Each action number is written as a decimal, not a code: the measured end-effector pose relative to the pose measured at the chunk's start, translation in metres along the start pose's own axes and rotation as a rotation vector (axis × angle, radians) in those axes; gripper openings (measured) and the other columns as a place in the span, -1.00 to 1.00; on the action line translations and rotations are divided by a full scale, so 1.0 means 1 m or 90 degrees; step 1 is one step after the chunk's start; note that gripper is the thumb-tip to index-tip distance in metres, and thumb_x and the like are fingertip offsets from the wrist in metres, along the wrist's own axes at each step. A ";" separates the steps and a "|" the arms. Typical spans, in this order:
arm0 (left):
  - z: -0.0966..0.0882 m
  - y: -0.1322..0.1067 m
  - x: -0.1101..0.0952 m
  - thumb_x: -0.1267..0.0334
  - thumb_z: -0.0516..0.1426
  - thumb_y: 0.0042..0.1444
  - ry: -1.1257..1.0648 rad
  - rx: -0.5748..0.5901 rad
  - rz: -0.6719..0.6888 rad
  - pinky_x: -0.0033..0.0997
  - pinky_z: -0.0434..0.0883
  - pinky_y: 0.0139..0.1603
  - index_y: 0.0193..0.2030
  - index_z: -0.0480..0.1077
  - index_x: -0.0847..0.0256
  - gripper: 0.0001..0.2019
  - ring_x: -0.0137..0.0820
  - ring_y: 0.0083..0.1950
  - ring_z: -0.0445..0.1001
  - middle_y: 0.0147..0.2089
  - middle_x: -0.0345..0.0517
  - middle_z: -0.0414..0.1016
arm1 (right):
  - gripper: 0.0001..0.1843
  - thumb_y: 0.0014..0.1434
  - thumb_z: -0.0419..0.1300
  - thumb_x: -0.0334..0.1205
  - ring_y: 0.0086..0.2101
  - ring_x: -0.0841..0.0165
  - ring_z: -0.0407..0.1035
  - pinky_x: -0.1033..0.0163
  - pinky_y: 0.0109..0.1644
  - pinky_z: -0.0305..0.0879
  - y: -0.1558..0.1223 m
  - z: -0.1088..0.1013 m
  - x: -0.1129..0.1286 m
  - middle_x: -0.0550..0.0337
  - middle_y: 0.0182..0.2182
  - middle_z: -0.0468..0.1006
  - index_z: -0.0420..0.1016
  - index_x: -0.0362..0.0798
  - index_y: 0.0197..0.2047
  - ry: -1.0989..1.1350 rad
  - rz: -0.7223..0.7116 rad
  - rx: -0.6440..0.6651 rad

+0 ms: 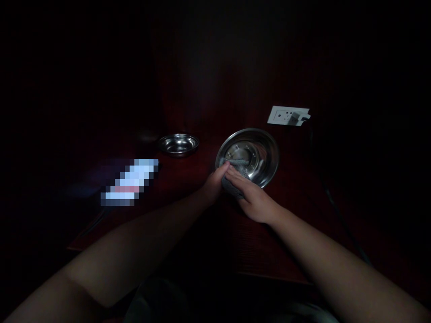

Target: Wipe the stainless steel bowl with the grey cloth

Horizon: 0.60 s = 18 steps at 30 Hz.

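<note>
A large steel bowl (261, 154) is tipped toward me on a dark reddish table (262, 242). My left hand (214, 181) grips its near left rim, fingers closed on the edge. With its fingers laid together, my right hand (251, 195) presses a grey cloth (235, 163) against the bowl's inside and near rim. The cloth shows partly inside the bowl and under my right fingers.
A smaller steel bowl (178, 144) stands upright to the left, apart from the large one. A blurred-out pale object (129, 181) lies further left. A white wall socket (288, 116) with a plug sits behind, its cord (333, 206) running down the right. The room is very dark.
</note>
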<state>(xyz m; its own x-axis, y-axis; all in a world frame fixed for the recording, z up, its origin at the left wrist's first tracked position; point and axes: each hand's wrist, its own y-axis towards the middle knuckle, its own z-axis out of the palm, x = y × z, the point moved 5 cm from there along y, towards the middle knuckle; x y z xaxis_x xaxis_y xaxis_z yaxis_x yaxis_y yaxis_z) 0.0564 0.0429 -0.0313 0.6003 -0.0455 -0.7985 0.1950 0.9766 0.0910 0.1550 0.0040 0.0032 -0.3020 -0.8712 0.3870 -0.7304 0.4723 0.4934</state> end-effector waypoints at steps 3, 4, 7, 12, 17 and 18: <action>0.000 0.001 0.002 -0.06 0.14 0.00 -0.002 0.019 -0.004 -0.24 0.34 0.03 -0.34 0.47 0.28 -0.62 -0.19 -0.06 0.48 -0.32 -0.02 0.54 | -0.14 -0.10 -0.06 -0.61 0.29 0.23 -0.17 -0.09 0.33 -0.15 0.000 -0.001 0.000 0.04 0.31 -0.02 0.00 -0.11 0.32 0.001 0.006 0.002; 0.000 0.001 0.002 -0.06 0.14 0.00 -0.004 0.022 -0.004 -0.24 0.34 0.02 -0.34 0.47 0.28 -0.62 -0.18 -0.06 0.48 -0.32 -0.02 0.54 | -0.13 -0.10 -0.06 -0.61 0.29 0.23 -0.17 -0.10 0.33 -0.14 0.000 -0.001 0.000 0.04 0.31 -0.02 0.00 -0.10 0.32 0.001 0.006 0.002; 0.001 0.001 0.002 -0.05 0.14 0.00 -0.015 0.015 -0.004 -0.24 0.34 0.04 -0.34 0.46 0.29 -0.63 -0.19 -0.05 0.48 -0.32 -0.03 0.54 | -0.14 -0.11 -0.06 -0.61 0.29 0.23 -0.15 -0.10 0.33 -0.13 0.001 -0.002 -0.001 0.05 0.31 0.00 0.02 -0.11 0.32 -0.003 0.009 -0.001; 0.003 0.000 0.000 -0.02 0.11 0.03 -0.039 -0.035 -0.025 -0.24 0.34 0.05 -0.34 0.46 0.30 -0.64 -0.21 -0.07 0.49 -0.33 -0.04 0.56 | -0.22 -0.12 -0.06 -0.59 0.26 0.27 -0.04 0.02 0.32 -0.06 0.003 -0.003 -0.002 -0.03 0.27 0.10 0.16 -0.22 0.25 -0.074 0.085 0.007; -0.006 0.002 -0.003 0.10 0.14 0.00 -0.033 -0.123 -0.008 -0.33 0.40 -0.08 -0.29 0.47 0.31 -0.71 -0.32 -0.22 0.53 -0.35 -0.08 0.56 | -0.30 -0.07 -0.02 -0.55 0.23 0.19 0.05 -0.01 0.32 -0.05 0.002 -0.005 -0.004 -0.04 0.25 0.15 0.24 -0.24 0.21 -0.198 0.192 0.033; -0.008 0.002 -0.003 0.11 0.15 -0.02 -0.026 -0.135 -0.004 -0.33 0.41 -0.12 -0.28 0.47 0.31 -0.72 -0.32 -0.25 0.53 -0.35 -0.09 0.56 | -0.32 -0.05 -0.02 -0.53 0.22 0.17 0.07 -0.03 0.31 -0.05 0.002 -0.005 -0.005 -0.05 0.24 0.15 0.24 -0.24 0.20 -0.220 0.208 0.038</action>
<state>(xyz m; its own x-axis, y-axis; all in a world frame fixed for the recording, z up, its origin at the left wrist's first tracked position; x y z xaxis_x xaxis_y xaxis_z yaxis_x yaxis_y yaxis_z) 0.0488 0.0466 -0.0329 0.6314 -0.0564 -0.7734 0.0344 0.9984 -0.0447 0.1582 0.0101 0.0064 -0.7002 -0.6768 0.2273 -0.5942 0.7289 0.3399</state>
